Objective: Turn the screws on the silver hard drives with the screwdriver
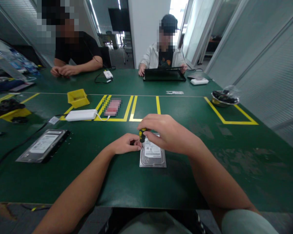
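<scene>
The left hand [127,143] is half curled against the left edge of the hard drive [153,160]; whether it pinches anything I cannot tell. If it slackens, the drive, flat on the worktop [127,185] partly under the right hand [171,133], could twist. That right hand is closed around one screwdriver [143,135], tip hidden; a leaning shaft could slip and scratch the casing. Counting rightward: yellow bins, two, one heaped; hard drives, two; screwdriver, one; metal bowl [221,104], one.
</scene>
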Demonstrator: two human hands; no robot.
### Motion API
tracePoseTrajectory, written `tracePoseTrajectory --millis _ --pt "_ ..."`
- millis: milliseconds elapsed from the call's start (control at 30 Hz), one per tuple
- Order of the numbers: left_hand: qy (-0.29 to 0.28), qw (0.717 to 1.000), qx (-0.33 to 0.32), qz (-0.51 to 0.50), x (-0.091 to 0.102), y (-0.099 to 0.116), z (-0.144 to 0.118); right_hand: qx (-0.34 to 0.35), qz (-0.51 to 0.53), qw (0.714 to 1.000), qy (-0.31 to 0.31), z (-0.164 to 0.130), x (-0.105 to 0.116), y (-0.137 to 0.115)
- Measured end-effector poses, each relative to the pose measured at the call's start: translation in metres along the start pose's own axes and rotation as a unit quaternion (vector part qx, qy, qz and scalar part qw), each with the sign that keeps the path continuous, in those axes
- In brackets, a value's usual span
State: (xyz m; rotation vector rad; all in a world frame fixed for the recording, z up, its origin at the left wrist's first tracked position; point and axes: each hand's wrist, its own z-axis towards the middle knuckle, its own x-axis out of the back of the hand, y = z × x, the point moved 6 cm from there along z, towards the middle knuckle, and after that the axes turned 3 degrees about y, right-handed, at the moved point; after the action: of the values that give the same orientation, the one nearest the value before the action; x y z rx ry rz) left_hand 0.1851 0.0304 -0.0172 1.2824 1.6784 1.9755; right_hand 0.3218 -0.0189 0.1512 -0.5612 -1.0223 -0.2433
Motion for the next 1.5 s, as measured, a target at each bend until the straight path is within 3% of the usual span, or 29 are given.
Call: tracePoseTrajectory --millis 467,800,1033,1500 --pt "0.005 1.0 -0.008 -0.008 -0.0001 -0.0005 -0.0001 -0.029 -0.031 0.999 0.001 -0.0003 -0.0002 0.0025" --pt "0.005 1.0 0.001 -0.007 -0.0005 -0.0046 -0.0003 0.018 0.029 0.999 0.014 -0.0006 -0.002 0.0014" --pt "0.003 1.0 -0.009 -0.006 -0.0007 0.0003 -0.0004 -0.018 0.018 0.999 0.036 0.0018 -0.0008 0.0031" --pt "0.01 1.0 -0.01 0.002 0.0001 -0.0021 -0.0008 0.01 0.054 0.997 0.063 0.0006 -0.0054 0.0065"
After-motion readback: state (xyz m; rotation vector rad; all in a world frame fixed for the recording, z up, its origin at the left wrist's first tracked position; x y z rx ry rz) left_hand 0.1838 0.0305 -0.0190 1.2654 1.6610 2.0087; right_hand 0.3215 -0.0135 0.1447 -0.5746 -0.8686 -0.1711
